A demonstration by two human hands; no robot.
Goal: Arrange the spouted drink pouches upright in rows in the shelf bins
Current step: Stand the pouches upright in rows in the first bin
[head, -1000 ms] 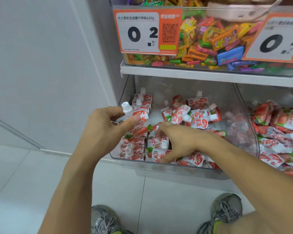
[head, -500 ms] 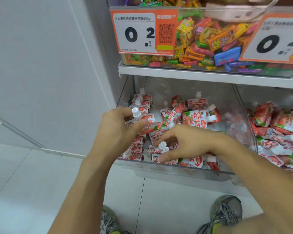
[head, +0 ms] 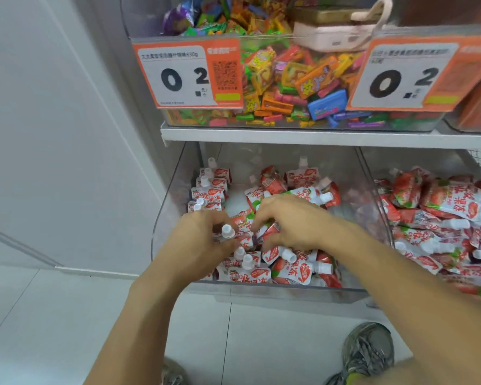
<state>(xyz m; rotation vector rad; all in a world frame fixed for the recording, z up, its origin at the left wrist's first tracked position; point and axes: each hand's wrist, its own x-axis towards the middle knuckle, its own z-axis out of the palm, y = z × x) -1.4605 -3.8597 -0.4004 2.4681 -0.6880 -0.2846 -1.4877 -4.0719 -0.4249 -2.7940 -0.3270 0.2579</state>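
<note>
A clear shelf bin point(head: 161, 226) holds red-and-white spouted drink pouches with white caps. Along its left wall a row of pouches point(head: 210, 187) stands upright. The rest lie loose in a heap point(head: 297, 265) in the middle and front. My left hand point(head: 200, 245) is low inside the bin, shut on an upright pouch point(head: 228, 232) whose cap sticks out by my fingertips. My right hand point(head: 292, 223) is beside it, fingers curled down onto pouches in the heap; what it grips is hidden.
A second bin at the right point(head: 444, 218) is full of jumbled pouches. The shelf point(head: 289, 136) above carries a bin of coloured candy point(head: 289, 79) with orange price tags point(head: 188, 75). A white wall is to the left. My shoes point(head: 368, 354) stand on the tiled floor.
My left hand has carried its pouch down from above the bin into the bin's front left. My right hand has shifted slightly toward it over the heap.
</note>
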